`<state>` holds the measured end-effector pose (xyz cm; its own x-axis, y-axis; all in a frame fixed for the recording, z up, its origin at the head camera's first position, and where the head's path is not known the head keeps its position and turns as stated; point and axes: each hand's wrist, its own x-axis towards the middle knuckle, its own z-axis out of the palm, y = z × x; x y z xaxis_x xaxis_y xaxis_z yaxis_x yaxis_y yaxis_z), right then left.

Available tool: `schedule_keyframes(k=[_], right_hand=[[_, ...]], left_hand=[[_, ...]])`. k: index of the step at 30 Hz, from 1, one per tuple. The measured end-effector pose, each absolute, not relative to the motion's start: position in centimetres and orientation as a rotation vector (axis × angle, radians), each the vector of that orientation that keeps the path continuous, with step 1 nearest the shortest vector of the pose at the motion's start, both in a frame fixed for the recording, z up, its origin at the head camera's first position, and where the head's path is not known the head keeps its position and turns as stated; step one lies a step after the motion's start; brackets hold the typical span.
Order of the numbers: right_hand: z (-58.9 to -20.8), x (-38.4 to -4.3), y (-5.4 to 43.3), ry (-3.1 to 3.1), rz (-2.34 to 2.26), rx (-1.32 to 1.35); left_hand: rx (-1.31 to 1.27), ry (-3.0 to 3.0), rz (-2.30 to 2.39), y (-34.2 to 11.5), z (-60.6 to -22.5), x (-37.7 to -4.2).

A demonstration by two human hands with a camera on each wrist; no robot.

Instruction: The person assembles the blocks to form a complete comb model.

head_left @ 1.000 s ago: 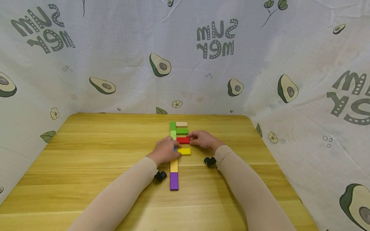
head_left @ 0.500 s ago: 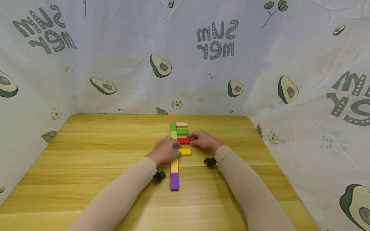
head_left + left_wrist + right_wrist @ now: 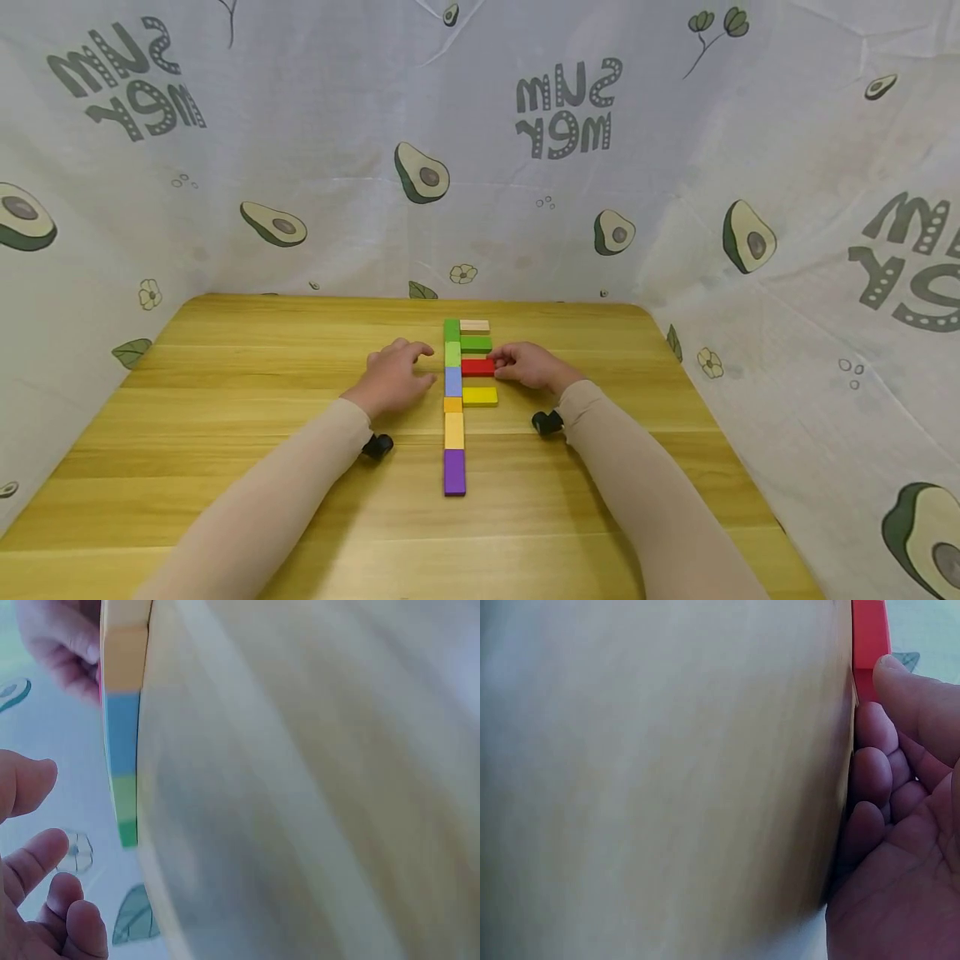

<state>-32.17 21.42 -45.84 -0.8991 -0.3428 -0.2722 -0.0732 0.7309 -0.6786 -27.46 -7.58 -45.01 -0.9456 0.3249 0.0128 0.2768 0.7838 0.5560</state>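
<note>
My right hand [image 3: 528, 365] pinches the right end of a red block [image 3: 477, 367] lying flat on the table. In the right wrist view the thumb [image 3: 911, 697] is against that block's end and the other fingers are curled beneath. My left hand [image 3: 395, 377] is just left of a column of blocks, holding nothing, thumb and fingers spread apart. From far to near the column has green [image 3: 452, 330], light green [image 3: 453, 354], blue [image 3: 453, 382], orange [image 3: 453, 404], pale yellow [image 3: 454, 430] and purple [image 3: 454, 472] blocks. The red block's left end meets the column.
Also reaching right from the column are a plain wooden block [image 3: 474, 327], a green block [image 3: 476, 344] and a yellow block [image 3: 480, 397]. The wooden table [image 3: 225, 467] is backed by a hanging cloth [image 3: 337, 108] with avocado prints on three sides.
My left hand has let go of the column and moved left, uncovering the blue and orange blocks. My right hand keeps its place at the red block.
</note>
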Motion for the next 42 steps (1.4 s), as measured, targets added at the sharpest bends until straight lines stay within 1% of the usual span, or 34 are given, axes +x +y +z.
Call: schedule_keyframes(k=[5,13,23,32,42], right_hand=[[-45.9,-32.1,21.5,2.555,-0.975,-0.328],[-45.7,-31.9,21.3,2.559,-0.971,-0.321],[-45.8,-31.9,21.6,2.569,-0.984,-0.314],[-45.1,-31.7,24.5,2.693,-0.955,-0.286],[-43.6,-31.0,28.0,2.956,-0.713,-0.282]], left_hand=[[0.477,2.907,0.825,-9.3,-44.9,-27.5],[0.535,2.874,0.701,-10.7,-45.3,-27.0],[0.463,2.874,0.706,-13.7,-44.9,-27.5],[0.426,2.949,0.681,-17.1,-44.0,-28.6],[0.332,3.033,0.526,-20.8,-44.1,-30.3]])
